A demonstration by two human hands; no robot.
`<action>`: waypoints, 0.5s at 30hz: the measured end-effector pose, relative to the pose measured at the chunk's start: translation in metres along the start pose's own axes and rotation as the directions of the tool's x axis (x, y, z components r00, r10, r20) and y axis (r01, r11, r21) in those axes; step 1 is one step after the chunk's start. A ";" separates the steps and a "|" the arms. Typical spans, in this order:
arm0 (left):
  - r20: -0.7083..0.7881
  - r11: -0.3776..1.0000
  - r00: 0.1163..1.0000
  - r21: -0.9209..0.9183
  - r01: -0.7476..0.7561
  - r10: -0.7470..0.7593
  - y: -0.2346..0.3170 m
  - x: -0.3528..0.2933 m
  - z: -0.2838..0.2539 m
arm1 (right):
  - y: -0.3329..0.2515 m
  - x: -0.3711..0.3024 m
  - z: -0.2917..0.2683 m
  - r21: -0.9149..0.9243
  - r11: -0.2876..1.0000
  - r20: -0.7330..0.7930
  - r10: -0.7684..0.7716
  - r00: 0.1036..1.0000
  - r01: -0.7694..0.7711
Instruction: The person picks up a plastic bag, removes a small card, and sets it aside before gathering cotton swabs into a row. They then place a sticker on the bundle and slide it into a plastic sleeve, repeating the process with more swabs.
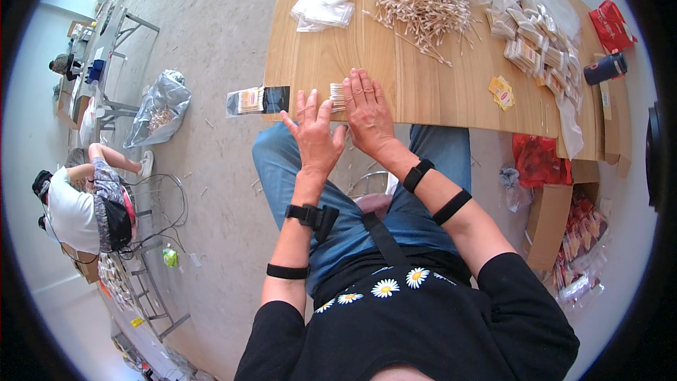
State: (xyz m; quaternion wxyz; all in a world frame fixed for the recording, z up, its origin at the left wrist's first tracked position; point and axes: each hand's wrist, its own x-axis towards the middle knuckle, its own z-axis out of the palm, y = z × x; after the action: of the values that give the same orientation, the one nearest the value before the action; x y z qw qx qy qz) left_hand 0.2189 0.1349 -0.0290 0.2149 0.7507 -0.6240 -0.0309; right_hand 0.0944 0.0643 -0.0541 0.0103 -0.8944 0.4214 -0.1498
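Note:
A small row of cotton swabs [337,97] lies at the near edge of the table, between my two hands. My right hand [369,118] is laid flat with its fingers stretched out, along the right side of the row, partly hiding it. On the other side, my left hand [316,140] has its fingers apart, the fingertips close to the swabs' left ends. Left of it, a clear packet of swabs with a yellow and red label [250,101] rests on a black device [276,99] at the table corner. A large heap of loose swabs [427,0] covers the far middle.
Clear empty bags [326,1] lie at the far left of the table [423,92]. To the right are yellow label cards [501,93], stacked swab packets [532,46], a dark cup [605,68] and a red bag [611,26]. A cardboard box [549,226] stands below. Another person [77,212] sits at left.

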 end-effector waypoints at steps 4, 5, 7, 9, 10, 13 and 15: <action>0.015 1.000 1.000 -0.009 -0.004 0.004 0.000 -0.007 -0.003 | -0.001 0.000 -0.007 0.069 0.998 0.020 0.007 1.000 -0.008; 0.013 1.000 1.000 -0.030 0.008 -0.008 0.001 -0.007 -0.004 | 0.000 -0.001 -0.005 0.069 0.998 0.019 0.009 1.000 -0.010; 0.013 0.998 1.000 -0.053 0.017 -0.017 0.002 -0.004 -0.004 | 0.002 -0.001 -0.001 0.027 1.000 -0.010 0.002 1.000 -0.001; -0.022 0.998 1.000 -0.066 0.009 -0.011 -0.001 0.001 -0.003 | 0.000 -0.001 -0.004 0.021 1.000 -0.001 -0.001 1.000 0.001; -0.023 0.998 1.000 -0.065 0.011 -0.012 -0.003 0.002 -0.003 | -0.001 0.000 -0.006 0.014 1.000 0.009 -0.001 1.000 0.001; -0.011 0.998 1.000 -0.060 0.010 -0.011 -0.006 0.005 0.001 | -0.001 0.000 -0.005 0.045 0.999 0.010 0.003 1.000 -0.003; -0.014 0.998 1.000 -0.058 0.015 -0.016 -0.005 0.006 0.003 | -0.001 0.000 -0.004 0.052 0.999 0.001 0.006 1.000 -0.006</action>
State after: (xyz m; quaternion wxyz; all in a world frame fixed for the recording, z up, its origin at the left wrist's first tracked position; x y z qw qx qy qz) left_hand 0.2237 0.1290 -0.0318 0.2409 0.7492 -0.6154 -0.0453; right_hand 0.0941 0.0656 -0.0507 0.0342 -0.8926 0.4200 -0.1603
